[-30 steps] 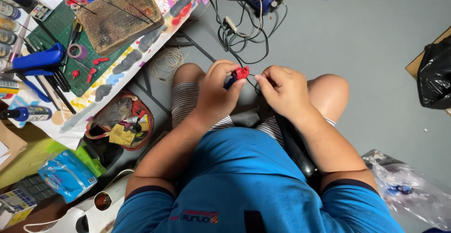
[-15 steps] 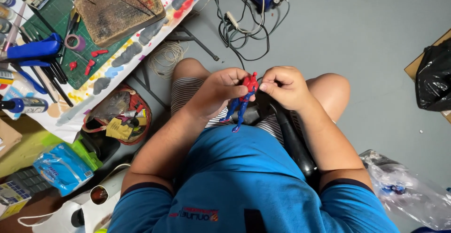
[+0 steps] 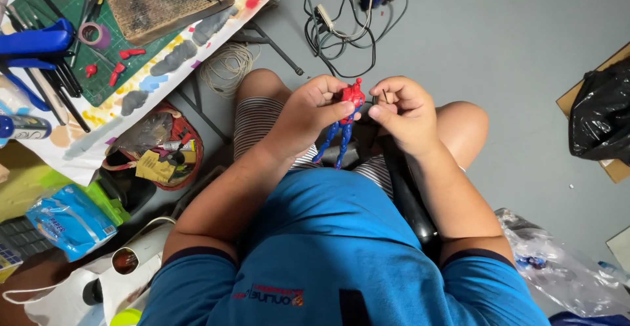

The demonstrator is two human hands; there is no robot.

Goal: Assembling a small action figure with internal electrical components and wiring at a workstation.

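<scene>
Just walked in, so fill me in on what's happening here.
A person sits over a grey floor, holding a small red-and-blue figure above their knees. The left hand grips its red torso, blue legs dangling; the right hand pinches something thin beside it. A cluttered table with a green cutting mat stands alongside.

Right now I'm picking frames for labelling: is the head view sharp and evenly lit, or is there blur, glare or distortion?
Head view: even, soft light, no glare and only faint shadows; the left hand, right hand and figure are sharp; wide-angle bending at the edges, seen along the table.
</scene>
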